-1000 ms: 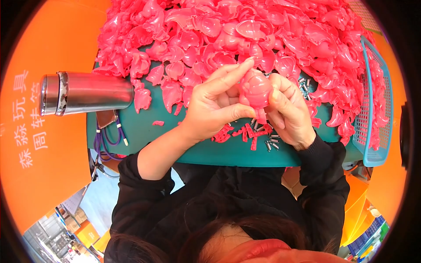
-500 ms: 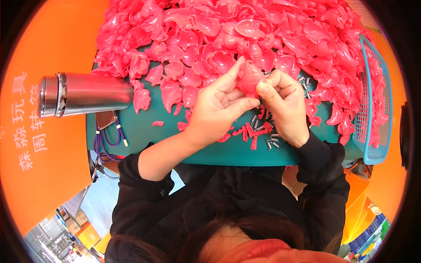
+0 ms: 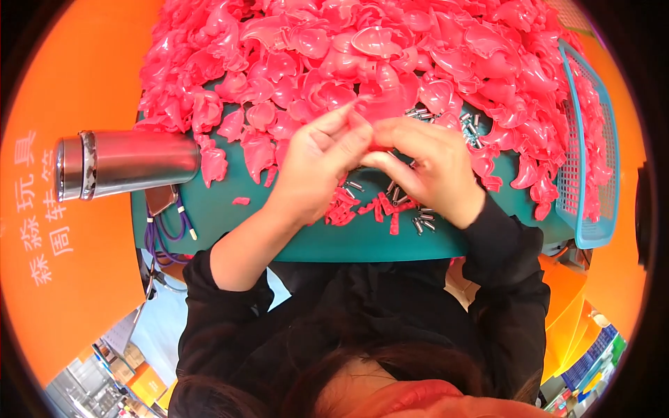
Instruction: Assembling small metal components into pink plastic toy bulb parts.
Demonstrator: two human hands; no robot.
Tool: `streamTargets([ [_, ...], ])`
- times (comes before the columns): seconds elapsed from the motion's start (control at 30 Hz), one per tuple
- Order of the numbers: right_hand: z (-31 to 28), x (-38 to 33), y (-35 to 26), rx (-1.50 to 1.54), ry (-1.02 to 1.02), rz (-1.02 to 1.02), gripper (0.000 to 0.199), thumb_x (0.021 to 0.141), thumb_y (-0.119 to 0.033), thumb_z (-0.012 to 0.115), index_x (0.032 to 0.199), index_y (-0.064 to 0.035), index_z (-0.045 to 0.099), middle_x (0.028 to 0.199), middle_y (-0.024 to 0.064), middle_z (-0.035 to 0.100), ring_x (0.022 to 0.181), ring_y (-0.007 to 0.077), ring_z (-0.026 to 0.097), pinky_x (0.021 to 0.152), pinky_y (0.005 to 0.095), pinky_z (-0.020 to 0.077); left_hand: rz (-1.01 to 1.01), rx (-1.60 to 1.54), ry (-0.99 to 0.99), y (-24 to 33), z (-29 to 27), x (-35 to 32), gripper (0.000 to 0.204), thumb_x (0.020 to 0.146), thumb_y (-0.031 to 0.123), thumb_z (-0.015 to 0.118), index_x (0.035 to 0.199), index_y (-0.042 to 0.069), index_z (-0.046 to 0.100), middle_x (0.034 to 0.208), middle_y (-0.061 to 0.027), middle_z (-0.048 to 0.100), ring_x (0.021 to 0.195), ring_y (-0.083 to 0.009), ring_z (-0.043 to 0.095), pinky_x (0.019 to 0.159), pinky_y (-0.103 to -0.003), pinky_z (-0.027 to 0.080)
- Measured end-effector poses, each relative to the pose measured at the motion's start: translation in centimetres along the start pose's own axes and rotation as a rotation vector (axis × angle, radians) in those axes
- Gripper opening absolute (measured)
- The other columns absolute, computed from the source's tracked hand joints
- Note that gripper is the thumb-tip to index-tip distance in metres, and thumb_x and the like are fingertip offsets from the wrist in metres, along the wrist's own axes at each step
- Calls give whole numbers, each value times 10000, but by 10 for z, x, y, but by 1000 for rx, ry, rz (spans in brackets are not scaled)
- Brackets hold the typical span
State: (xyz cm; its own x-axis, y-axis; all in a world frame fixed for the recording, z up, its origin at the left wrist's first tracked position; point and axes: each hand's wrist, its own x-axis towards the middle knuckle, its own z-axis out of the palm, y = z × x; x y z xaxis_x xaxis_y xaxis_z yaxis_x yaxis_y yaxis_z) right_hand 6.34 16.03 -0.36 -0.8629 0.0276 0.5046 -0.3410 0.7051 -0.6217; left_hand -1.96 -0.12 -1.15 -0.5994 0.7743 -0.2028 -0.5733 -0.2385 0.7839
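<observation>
My left hand (image 3: 322, 157) is closed, its thumb and fingers pinched together over the table. My right hand (image 3: 435, 164) meets it from the right, fingers curled and thumb below. Between them they grip a small pink plastic piece (image 3: 380, 146), mostly hidden by the fingers. Just beyond my hands rises a large heap of glossy pink plastic shells (image 3: 306, 43). Small silvery metal cylinders (image 3: 424, 224) and short pink plastic bits (image 3: 341, 209) lie on the green tabletop (image 3: 306, 247) under and near my hands.
A steel tumbler (image 3: 143, 166) lies on its side at the left, with a purple cord (image 3: 164, 240) near it. On the right stands a light-blue plastic basket (image 3: 598, 233) with pink pieces in it. More metal cylinders (image 3: 471, 129) lie by the heap, right of my hands.
My hands have come closer together and the fingers have closed, covering the rounded pink shell that showed between them. The whole view has shifted slightly.
</observation>
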Motion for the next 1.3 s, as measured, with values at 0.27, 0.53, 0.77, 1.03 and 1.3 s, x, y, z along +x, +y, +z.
streamTargets([
  [0.27, -65, 10, 22, -229, -247, 67, 136, 695, -20, 706, 824, -57, 684, 775, 46, 615, 721, 211, 558, 659, 311, 442, 298, -48, 244, 39, -7, 6, 140, 935, 133, 549, 1025, 42, 605, 955, -49, 662, 896, -181, 651, 832, -363, 538],
  [0.53, -25, 4, 13, -388, -240, -25, 173, 636, -103, 744, 791, -111, 666, 775, 15, 524, 783, 212, 506, 679, 335, 418, 212, -4, 182, 35, -5, 3, 126, 926, 126, 565, 1017, 50, 608, 947, -25, 650, 906, -146, 634, 833, -341, 529],
  [0.77, -12, 1, 3, -455, -243, 50, 186, 645, -102, 739, 809, -99, 650, 822, 23, 535, 816, 225, 517, 699, 342, 420, 175, 47, 152, 33, -6, 2, 135, 920, 129, 578, 1022, 49, 616, 958, -17, 644, 889, -124, 623, 822, -319, 522],
  [1.03, -24, 2, 8, -407, -275, 95, 196, 643, -127, 760, 784, -86, 630, 877, 20, 567, 850, 216, 524, 743, 348, 407, 136, 61, 190, 31, -8, 1, 155, 914, 145, 595, 1041, 61, 627, 933, 18, 626, 863, -84, 603, 782, -282, 512],
  [1.3, -25, 4, 12, -420, -181, 38, 160, 678, -113, 739, 795, -105, 629, 754, 3, 588, 760, 205, 539, 688, 324, 376, 128, 65, 185, 31, -9, 1, 160, 904, 151, 612, 1039, 68, 626, 928, 34, 618, 848, -67, 591, 770, -265, 507],
])
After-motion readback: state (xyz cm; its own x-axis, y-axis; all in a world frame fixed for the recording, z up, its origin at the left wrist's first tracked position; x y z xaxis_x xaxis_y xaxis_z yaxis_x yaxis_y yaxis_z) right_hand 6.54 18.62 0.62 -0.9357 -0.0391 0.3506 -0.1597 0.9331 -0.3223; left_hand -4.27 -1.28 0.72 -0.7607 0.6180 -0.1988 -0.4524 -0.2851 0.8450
